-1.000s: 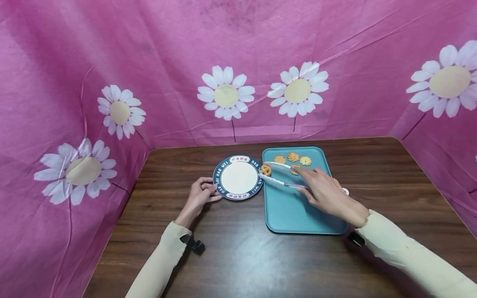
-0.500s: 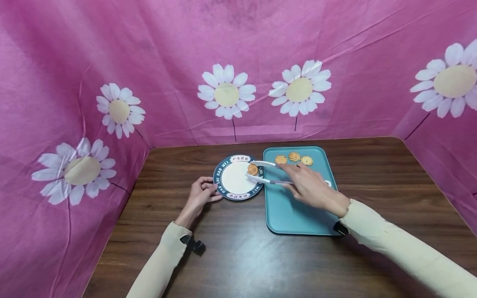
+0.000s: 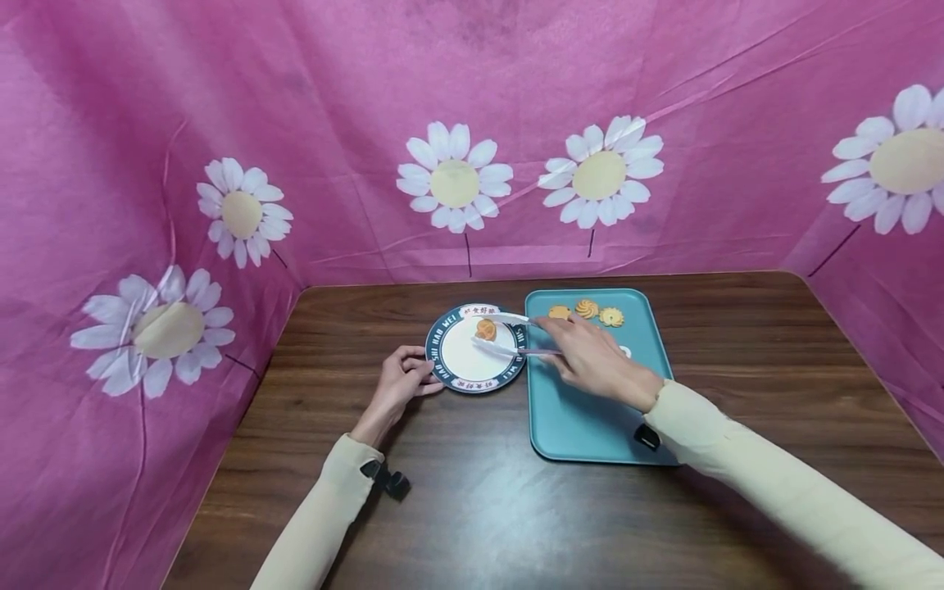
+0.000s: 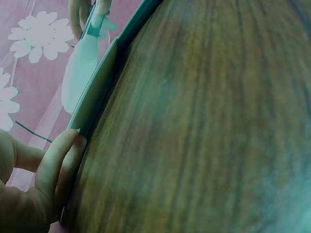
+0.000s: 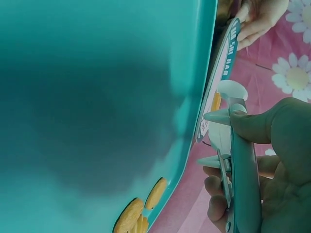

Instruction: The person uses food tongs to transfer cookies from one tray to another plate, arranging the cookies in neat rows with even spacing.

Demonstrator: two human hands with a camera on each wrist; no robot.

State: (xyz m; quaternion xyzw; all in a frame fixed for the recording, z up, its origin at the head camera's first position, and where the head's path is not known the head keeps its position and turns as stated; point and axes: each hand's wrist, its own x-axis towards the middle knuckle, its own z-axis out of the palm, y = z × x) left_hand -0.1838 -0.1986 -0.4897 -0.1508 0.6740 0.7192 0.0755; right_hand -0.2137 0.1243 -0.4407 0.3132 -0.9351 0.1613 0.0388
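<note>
While the left hand (image 3: 401,378) pinches the plate (image 3: 448,373) rim, the right hand (image 3: 590,360) grips white tongs (image 3: 509,348), spread around a round golden cookie (image 3: 485,329) on the plate's white centre.

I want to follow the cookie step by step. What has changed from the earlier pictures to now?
The right hand carried the tongs leftward from over the teal tray to over the plate. The cookie they held went along and now lies on the plate's white centre, between the spread tong tips. The left hand kept holding the plate's rim, and three cookies stayed on the tray.
</note>
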